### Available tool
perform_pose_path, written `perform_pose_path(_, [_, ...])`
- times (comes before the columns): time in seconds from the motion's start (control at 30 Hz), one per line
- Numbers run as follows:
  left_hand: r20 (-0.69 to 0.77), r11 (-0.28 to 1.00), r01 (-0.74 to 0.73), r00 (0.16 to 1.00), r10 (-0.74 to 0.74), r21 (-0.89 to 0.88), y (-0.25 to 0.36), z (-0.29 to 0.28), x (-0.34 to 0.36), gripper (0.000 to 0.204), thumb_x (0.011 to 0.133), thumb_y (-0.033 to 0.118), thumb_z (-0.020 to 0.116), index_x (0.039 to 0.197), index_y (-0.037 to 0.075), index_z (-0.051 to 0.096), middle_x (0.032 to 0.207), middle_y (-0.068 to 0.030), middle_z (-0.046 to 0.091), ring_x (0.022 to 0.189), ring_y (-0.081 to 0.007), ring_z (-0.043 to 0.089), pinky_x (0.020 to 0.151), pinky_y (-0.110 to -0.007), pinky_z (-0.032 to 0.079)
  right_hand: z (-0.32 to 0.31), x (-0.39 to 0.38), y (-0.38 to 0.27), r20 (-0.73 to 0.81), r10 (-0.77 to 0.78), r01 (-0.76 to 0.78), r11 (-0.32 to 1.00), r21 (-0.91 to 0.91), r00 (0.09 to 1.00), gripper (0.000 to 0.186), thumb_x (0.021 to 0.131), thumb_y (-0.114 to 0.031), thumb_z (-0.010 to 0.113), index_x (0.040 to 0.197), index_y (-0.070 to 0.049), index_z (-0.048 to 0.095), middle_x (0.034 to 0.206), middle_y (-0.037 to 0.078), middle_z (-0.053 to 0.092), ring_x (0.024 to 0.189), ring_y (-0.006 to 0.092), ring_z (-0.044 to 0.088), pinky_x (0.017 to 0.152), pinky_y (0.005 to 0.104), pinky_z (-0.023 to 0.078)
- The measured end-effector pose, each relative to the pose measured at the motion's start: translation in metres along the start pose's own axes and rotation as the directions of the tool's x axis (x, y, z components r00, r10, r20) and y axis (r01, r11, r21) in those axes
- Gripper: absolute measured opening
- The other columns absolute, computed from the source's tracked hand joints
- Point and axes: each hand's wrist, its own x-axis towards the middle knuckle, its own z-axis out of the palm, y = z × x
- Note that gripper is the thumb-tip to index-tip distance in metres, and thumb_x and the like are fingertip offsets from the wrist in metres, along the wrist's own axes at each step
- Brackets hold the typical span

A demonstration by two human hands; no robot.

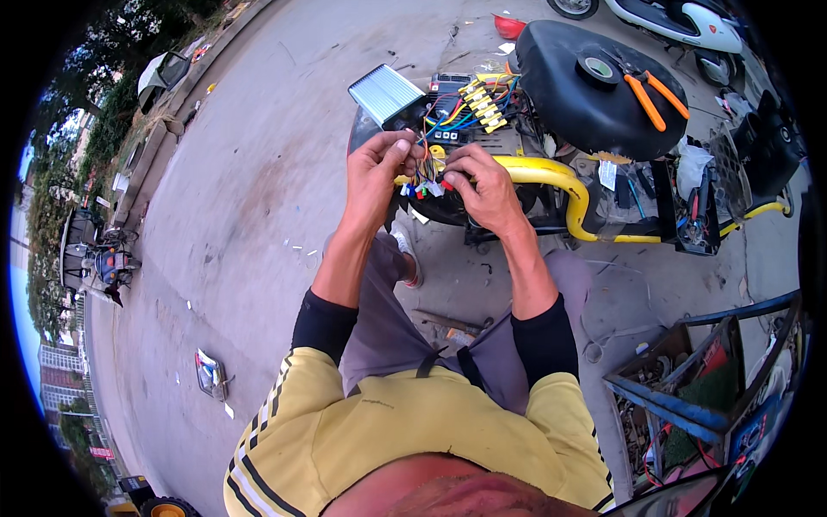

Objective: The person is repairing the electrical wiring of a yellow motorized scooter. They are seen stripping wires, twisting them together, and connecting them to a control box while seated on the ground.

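Observation:
A bundle of thin coloured wires with small plastic connectors (pixel 422 185) hangs over the yellow tubular frame (pixel 573 202) of a partly opened vehicle. My left hand (pixel 388 168) is closed in a pinch on the wires at their upper left. My right hand (pixel 478 185) is closed on the same bundle from the right, fingertips near a red connector. Just beyond are a silver finned box (pixel 386 93), a yellow terminal block (pixel 484 105) with thick cables, and a black seat (pixel 560 112) bearing a black tape roll (pixel 596 71) and orange-handled pliers (pixel 646 102).
A red helmet-like object (pixel 508 26) lies beyond the vehicle, near a white scooter (pixel 680 21). A blue metal cart of tools (pixel 672 405) stands at lower right. A small tray (pixel 209 375) lies on the ground at left; a tricycle (pixel 99 258) and a curb are farther left.

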Motion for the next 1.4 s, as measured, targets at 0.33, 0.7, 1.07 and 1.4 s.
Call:
perform_pose_path(0.33, [-0.037, 0.958, -0.083, 0.995, 0.097, 0.274, 0.007, 0.014, -0.005, 0.030, 0.097, 0.019, 0.079, 0.117, -0.003, 0.073, 0.096, -0.0026, 0.075, 0.082, -0.0056, 0.064, 0.070, -0.023, 0.049, 0.001, -0.001, 0.001, 0.006, 0.010, -0.010, 1.000, -0.004, 1.000, 0.010, 0.092, -0.004, 0.070, 0.098, 0.004, 0.070, 0.103, 0.014, 0.068, 0.093, 0.0327, 0.069, 0.082, 0.0404, 0.055])
perform_pose_path(0.7, [-0.088, 0.961, -0.083, 0.990, 0.110, 0.265, 0.001, 0.016, 0.005, 0.016, 0.098, 0.013, 0.075, 0.103, -0.001, 0.074, 0.090, -0.0008, 0.072, 0.080, -0.0054, 0.062, 0.072, -0.024, 0.050, 0.000, -0.002, 0.004, -0.013, -0.018, 0.018, 1.000, -0.008, 1.000, 0.010, 0.091, -0.004, 0.071, 0.098, 0.003, 0.070, 0.102, 0.014, 0.068, 0.092, 0.0330, 0.069, 0.081, 0.0400, 0.055])
perform_pose_path(1.07, [-0.066, 0.921, -0.124, 0.985, 0.159, 0.370, -0.002, 0.010, -0.004, 0.019, 0.099, 0.016, 0.074, 0.101, -0.003, 0.074, 0.080, 0.0027, 0.066, 0.072, -0.0031, 0.054, 0.064, -0.023, 0.044, 0.002, -0.003, -0.002, -0.027, -0.010, 0.010, 1.000, -0.018, 1.000, 0.010, 0.093, -0.004, 0.069, 0.100, 0.003, 0.070, 0.108, 0.014, 0.065, 0.096, 0.0328, 0.068, 0.085, 0.0403, 0.055])
perform_pose_path(1.4, [-0.086, 0.915, -0.165, 0.974, 0.211, 0.369, 0.009, 0.008, 0.008, 0.038, 0.102, 0.032, 0.069, 0.108, -0.005, 0.073, 0.094, -0.0069, 0.073, 0.086, -0.0104, 0.063, 0.078, -0.029, 0.052, 0.008, -0.003, 0.001, -0.118, -0.064, 0.054, 0.995, -0.086, 0.991, 0.011, 0.093, -0.002, 0.069, 0.103, 0.001, 0.070, 0.106, 0.015, 0.061, 0.097, 0.0335, 0.066, 0.085, 0.0408, 0.054])
